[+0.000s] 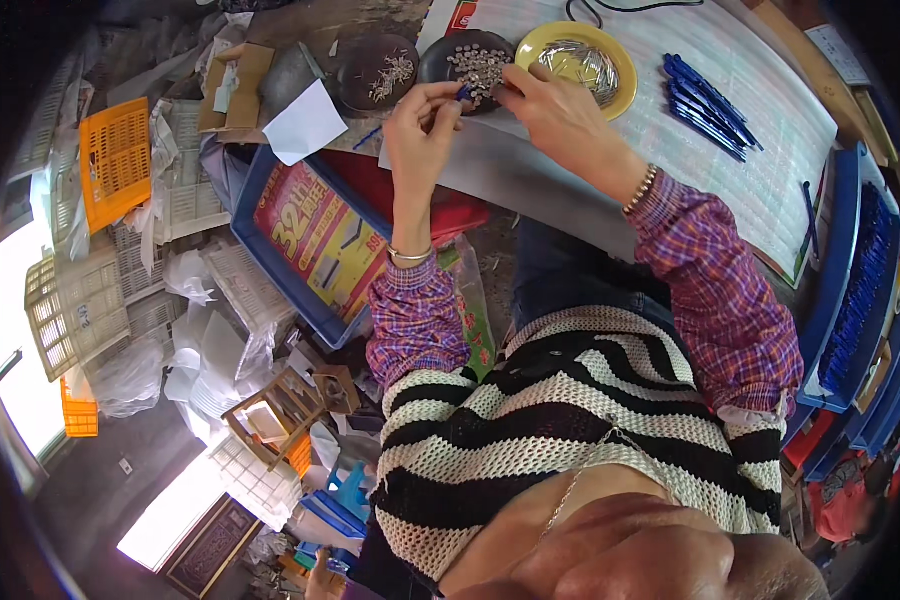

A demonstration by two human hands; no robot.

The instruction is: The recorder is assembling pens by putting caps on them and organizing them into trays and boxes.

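Note:
My left hand (420, 140) pinches a slim shiny blue piece (463, 92) between thumb and fingers. A thin blue length (367, 138) on the other side of this hand looks like part of the same piece, but the hand hides the middle. My right hand (560, 112) is closed in a pinch close by; what its fingertips hold is hidden. Just beyond both hands sits a dark dish (432, 68) of small round metal parts (480, 62). A yellow bowl (627, 72) with thin silvery pins (580, 70) stands beside my right hand.
Another dark dish (355, 75) holds small pale metal bits. Slim blue pieces (708, 105) lie piled on the white-covered table (660, 180). At the right, a blue tray (838, 300) contains many more. A blue crate (260, 235) stands below left; a person in red (840, 505) is at far right.

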